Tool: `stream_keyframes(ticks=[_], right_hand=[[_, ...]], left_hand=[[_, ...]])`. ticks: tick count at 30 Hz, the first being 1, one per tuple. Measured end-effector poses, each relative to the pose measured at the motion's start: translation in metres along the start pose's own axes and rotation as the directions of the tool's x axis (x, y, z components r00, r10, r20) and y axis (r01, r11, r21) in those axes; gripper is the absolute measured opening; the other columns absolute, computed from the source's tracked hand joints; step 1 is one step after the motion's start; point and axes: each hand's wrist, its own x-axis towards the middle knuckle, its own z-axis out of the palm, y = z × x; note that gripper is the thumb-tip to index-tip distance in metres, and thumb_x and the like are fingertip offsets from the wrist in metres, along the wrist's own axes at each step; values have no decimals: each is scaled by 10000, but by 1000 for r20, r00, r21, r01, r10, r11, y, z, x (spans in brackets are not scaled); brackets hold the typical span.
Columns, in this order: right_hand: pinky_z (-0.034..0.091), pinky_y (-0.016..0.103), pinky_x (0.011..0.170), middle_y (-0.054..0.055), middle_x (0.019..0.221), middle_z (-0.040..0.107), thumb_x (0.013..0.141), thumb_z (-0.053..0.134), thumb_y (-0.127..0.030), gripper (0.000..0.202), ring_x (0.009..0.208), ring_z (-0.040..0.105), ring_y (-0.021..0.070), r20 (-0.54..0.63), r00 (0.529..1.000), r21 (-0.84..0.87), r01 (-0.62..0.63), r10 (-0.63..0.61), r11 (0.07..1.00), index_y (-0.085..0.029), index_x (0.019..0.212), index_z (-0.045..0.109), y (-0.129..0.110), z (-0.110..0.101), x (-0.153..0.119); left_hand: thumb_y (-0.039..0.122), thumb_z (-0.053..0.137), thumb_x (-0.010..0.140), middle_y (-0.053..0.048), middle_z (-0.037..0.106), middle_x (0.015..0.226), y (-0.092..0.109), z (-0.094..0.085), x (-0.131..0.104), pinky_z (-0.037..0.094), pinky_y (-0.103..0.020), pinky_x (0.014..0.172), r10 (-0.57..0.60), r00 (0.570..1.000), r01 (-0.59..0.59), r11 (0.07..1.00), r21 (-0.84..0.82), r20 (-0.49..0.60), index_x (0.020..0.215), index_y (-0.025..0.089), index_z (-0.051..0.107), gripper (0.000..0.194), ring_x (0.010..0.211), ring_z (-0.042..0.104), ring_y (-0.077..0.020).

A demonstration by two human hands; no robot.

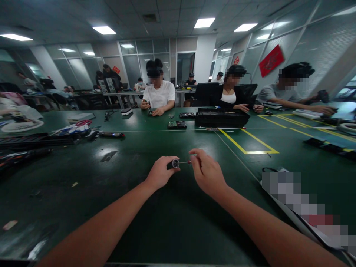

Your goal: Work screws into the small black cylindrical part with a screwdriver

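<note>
Tabletop (pixel 172 226) in dark green, faintly glossy sheeting. Toward the near left corner, a small flat tan scrap (pixel 10 224); along the right edge, by the near right corner, a long flat white-and-grey item (pixel 292 200), partly pixelated, kind unclear.

Farther in, midway between the side edges, left hand (pixel 161 173) wrapped round a black cylinder with a silvery ringed end (pixel 175 163), ring turned toward the viewer, apparently raised off the tabletop. Just to the right, right hand (pixel 210 172) curled, thumb and fingers drawn together about the red end of a thin straight metal rod (pixel 184 162), anything deeper in the palm hidden. Rod pointing at the ringed end; touching or merely in front, impossible to tell.

Cylinder probably light, stiff and hard-shelled, perhaps slippery if smooth, and prone to rolling if laid down; best held round the black barrel, away from the ringed end, the likelier fragile part. Rod likely slim enough to slip in a loose pinch; better taken by the red end.

Beyond, left of centre, a dark slim tube with a red tip (pixel 111 134). Toward the far edge, a black housing with a green circuit board (pixel 177 125), near a long black box (pixel 222 118). At the far edge, a person in a white shirt (pixel 161 92).
</note>
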Motion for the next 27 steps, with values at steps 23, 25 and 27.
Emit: stream_keyframes(ticks=[23,25,27], right_hand=[[527,342,626,4,668,554,883,519,-519,312,584,550,166,59,821,758,-406,568,510,-219,809,558,37,18,15],[527,333,635,7,702,572,876,542,-505,297,604,550,158,30,821,766,-385,570,515,-213,831,574,39,18,16],[511,321,638,6,725,588,891,539,-498,295,626,555,155,8,849,741,-360,529,567,-207,872,588,37,17,15]], left_hand=[[275,709,855,-30,690,1129,6,-4,2,417,-428,1007,130,992,-130,989,72,7,1171,261,665,320,1089,585,-229],[281,710,855,-29,691,1119,4,-4,2,416,-436,998,105,994,-106,991,80,15,1167,262,667,316,1076,586,-233],[295,716,850,-27,692,1114,2,-4,2,417,-433,986,97,995,-98,992,80,22,1162,265,670,317,1067,586,-235]])
